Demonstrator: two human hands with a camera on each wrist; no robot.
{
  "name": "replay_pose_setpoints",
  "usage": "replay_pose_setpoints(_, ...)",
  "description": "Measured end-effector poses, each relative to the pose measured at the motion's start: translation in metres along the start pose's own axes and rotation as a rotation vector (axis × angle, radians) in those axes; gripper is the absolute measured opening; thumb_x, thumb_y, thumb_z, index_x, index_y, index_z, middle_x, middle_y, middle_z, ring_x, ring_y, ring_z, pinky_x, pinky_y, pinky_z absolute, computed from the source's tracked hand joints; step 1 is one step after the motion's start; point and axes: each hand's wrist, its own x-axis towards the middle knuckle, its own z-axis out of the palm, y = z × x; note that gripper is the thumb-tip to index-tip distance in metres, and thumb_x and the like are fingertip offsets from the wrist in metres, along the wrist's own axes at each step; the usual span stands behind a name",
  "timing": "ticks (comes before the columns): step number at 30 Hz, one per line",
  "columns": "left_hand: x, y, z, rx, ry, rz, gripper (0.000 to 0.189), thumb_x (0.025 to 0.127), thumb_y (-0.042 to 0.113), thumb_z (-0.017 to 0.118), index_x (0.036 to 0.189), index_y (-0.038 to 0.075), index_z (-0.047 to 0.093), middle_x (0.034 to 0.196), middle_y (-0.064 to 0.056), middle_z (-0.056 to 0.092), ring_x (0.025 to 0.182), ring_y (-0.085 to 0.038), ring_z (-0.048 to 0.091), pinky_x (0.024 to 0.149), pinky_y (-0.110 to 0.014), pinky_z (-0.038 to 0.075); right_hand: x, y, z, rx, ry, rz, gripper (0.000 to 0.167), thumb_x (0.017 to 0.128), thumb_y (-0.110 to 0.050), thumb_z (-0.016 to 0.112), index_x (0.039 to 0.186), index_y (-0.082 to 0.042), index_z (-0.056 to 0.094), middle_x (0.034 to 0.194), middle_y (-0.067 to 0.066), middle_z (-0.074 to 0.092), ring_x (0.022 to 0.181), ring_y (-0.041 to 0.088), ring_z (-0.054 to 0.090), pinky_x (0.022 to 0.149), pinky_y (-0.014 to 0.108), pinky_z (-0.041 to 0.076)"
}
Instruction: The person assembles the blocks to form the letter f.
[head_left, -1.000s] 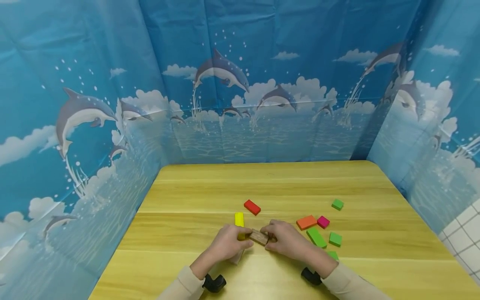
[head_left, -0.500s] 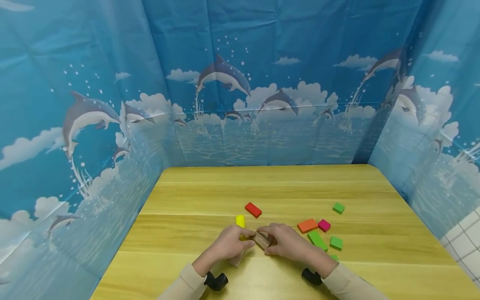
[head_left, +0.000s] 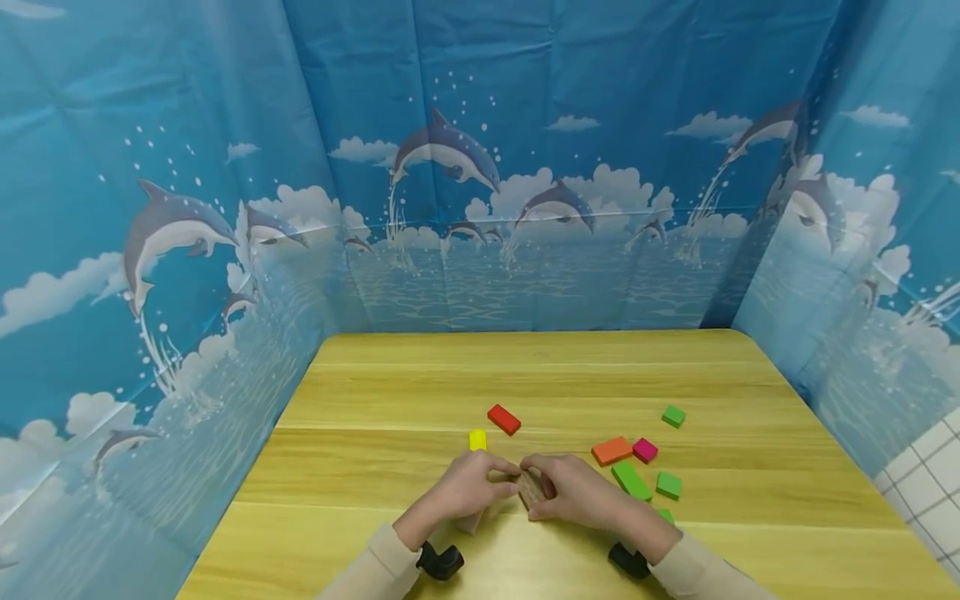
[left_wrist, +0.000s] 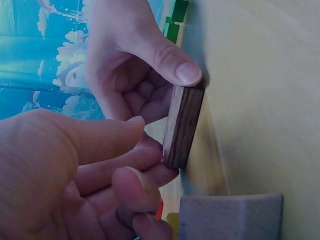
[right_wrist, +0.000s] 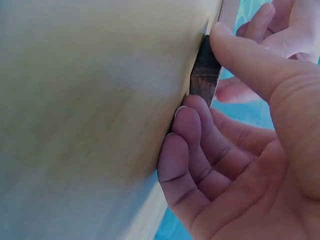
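A brown wood-grain block (head_left: 532, 493) stands between my hands near the table's front. My right hand (head_left: 581, 492) pinches it between thumb and fingers; in the left wrist view the right thumb presses its upper end. My left hand (head_left: 468, 487) is beside the block's other end. A fingertip of it touches the block (left_wrist: 184, 127) there, while the left thumb is apart from it. Under the left hand lies a pale wooden block (head_left: 469, 522), partly hidden. Just beyond that hand a yellow block (head_left: 477, 439) shows only its far end.
On the wooden table (head_left: 360, 400) a red block (head_left: 504, 419) lies farther back. To the right are an orange block (head_left: 612, 451), a magenta block (head_left: 645, 451), a long green block (head_left: 631, 481) and several small green blocks (head_left: 669, 486). A dolphin-print curtain (head_left: 525, 275) surrounds the table.
The brown block has turned from lying crosswise to pointing more toward the person, and shifted slightly right. My left hand has moved right with it, and its pinch has loosened.
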Motion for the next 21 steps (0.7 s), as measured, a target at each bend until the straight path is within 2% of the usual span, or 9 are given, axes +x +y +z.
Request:
replay_pose_setpoints(2,0.000,0.001,0.001,0.006,0.009,0.005,0.028,0.094,0.026,0.073,0.120,0.017,0.077,0.120,0.008,0.071,0.092,-0.005,0.063,0.087,-0.033,0.052,-0.002,-0.001,0.000,-0.002,0.010,0.007,0.060,0.083,-0.030,0.085,0.134,-0.011,0.060,0.074,-0.010,0.057,0.062,0.002,0.050,0.054,0.022,0.043)
replay_pose_setpoints(4,0.001,0.002,0.002,0.016,0.024,0.019,0.028,0.093,0.024,0.075,0.120,0.015,0.076,0.118,0.007,0.072,0.113,-0.009,0.061,0.093,-0.037,0.051,-0.003,-0.003,-0.001,0.004,0.017,0.014,0.061,0.082,-0.026,0.086,0.134,-0.007,0.059,0.075,-0.008,0.058,0.063,0.003,0.050,0.054,0.022,0.044)
replay_pose_setpoints(5,0.001,0.002,0.004,0.018,0.029,0.024,0.029,0.092,0.023,0.076,0.120,0.014,0.076,0.117,0.007,0.072,0.114,-0.011,0.061,0.094,-0.038,0.051,-0.004,-0.004,-0.002,0.011,0.019,0.017,0.062,0.082,-0.025,0.086,0.134,-0.006,0.059,0.075,-0.008,0.059,0.064,0.003,0.051,0.055,0.022,0.045)
replay_pose_setpoints(9,0.000,0.004,0.010,0.064,0.038,0.046,0.035,0.088,0.026,0.080,0.121,0.013,0.075,0.116,0.007,0.072,0.108,-0.009,0.063,0.090,-0.033,0.052,-0.009,-0.005,-0.002,0.041,0.008,0.036,0.063,0.081,-0.018,0.086,0.135,-0.003,0.058,0.076,-0.008,0.060,0.065,0.003,0.053,0.057,0.023,0.047)
replay_pose_setpoints(14,-0.001,0.008,0.016,0.188,0.058,0.059,0.047,0.081,0.037,0.086,0.121,0.014,0.075,0.114,0.006,0.072,0.106,-0.009,0.065,0.086,-0.029,0.053,-0.013,-0.006,0.000,0.079,0.002,0.049,0.064,0.078,-0.010,0.086,0.134,0.000,0.057,0.076,-0.009,0.062,0.066,0.005,0.056,0.061,0.023,0.049)
replay_pose_setpoints(21,-0.004,0.015,0.019,0.298,0.061,0.045,0.058,0.075,0.049,0.087,0.119,0.013,0.075,0.117,0.006,0.070,0.103,-0.013,0.066,0.083,-0.033,0.054,-0.016,-0.006,0.002,0.090,0.022,0.081,0.065,0.074,-0.016,0.090,0.130,-0.002,0.060,0.075,-0.008,0.062,0.064,0.003,0.055,0.061,0.024,0.048)
